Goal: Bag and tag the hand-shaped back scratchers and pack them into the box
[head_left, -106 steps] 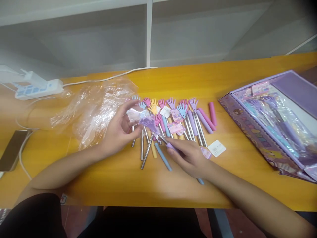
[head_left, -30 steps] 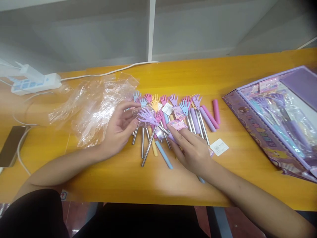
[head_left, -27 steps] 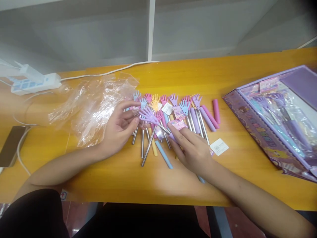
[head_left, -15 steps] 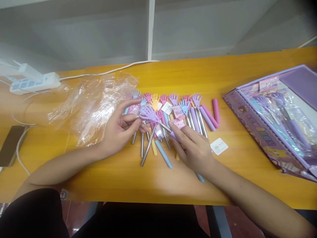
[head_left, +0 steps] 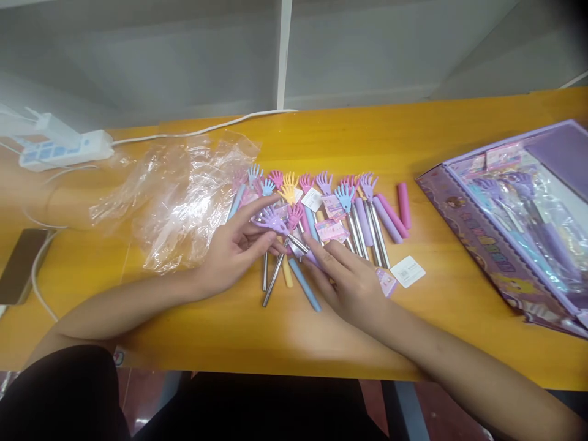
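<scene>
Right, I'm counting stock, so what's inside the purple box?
The purple box holds back scratchers in clear packaging: two purple hand-shaped heads and a teal handle show. Anything beneath them is covered, so I can't give a total.
</scene>
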A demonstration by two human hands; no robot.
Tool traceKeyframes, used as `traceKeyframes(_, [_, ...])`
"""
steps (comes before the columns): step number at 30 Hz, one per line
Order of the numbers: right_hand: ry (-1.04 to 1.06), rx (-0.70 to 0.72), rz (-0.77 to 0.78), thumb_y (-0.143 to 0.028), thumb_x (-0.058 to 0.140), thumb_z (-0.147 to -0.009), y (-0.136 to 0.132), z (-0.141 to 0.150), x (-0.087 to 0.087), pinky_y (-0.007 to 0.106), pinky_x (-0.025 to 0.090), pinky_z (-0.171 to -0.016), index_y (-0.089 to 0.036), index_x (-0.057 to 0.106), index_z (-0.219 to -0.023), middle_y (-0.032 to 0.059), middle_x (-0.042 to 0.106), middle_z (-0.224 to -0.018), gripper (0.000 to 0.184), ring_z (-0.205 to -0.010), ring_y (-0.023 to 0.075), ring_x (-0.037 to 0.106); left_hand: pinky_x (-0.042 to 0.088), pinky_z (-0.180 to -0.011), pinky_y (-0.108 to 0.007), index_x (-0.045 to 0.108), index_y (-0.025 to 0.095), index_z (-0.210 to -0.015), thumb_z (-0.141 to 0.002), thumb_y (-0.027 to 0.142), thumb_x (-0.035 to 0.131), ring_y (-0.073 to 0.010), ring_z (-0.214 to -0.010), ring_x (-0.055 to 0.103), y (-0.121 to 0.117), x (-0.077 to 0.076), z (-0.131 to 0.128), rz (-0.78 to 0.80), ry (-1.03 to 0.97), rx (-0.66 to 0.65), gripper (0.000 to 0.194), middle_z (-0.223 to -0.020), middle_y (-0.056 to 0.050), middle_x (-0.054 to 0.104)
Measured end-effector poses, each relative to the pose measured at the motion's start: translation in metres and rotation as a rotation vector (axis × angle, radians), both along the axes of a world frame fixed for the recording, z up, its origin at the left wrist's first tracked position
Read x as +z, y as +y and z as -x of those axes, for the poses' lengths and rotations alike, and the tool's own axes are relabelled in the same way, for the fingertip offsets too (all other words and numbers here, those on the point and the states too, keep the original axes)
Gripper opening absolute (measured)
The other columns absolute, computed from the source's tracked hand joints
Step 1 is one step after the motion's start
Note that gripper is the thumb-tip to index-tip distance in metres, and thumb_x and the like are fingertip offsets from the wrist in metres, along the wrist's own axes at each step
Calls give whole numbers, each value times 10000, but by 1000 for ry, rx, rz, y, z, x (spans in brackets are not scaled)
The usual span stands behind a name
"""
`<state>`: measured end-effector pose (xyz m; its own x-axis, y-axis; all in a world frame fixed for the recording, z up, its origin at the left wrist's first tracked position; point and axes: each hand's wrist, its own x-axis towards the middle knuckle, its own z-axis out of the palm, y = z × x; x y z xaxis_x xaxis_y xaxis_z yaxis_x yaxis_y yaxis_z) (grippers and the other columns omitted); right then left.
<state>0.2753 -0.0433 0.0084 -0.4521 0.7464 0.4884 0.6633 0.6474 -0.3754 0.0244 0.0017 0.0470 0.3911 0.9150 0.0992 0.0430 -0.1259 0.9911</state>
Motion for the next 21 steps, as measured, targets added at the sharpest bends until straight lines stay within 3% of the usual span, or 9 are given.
traceKeyframes(9, [86, 59, 50, -78, 539, -1001, 1, -1, 9, 331, 386, -597, -176, 357, -1690, 26, 504, -852, 719, -704, 203, 499, 742, -797, -337, 463, 261, -1576, -1029, 250, 701, -215, -821, 847, 11, -2, 4, 20, -59, 69, 596, -976, -40, 831])
traceKeyframes(15, [129, 117, 123, -85, 523, -1041, 1, -2, 5, 323, 471, -664, -228, 322, -1712, 59, 565, -969, 715, -801, 195, 552, 738, -796, -339, 469, 283, -1575, -1016, 232, 719, -215, -827, 843, 12, -5, 7, 3, -55, 70, 615, -941, -30, 823])
traceKeyframes(21, [233, 148, 213, -75, 550, -1044, 0, 1, 4, 308, 480, -680, -228, 365, -1695, 42, 553, -966, 694, -781, 170, 530, 732, -782, -322, 472, 284, -1571, -987, 273, 766, -192, -787, 816, 16, -4, 7, 0, -15, 102, 654, -914, -22, 779])
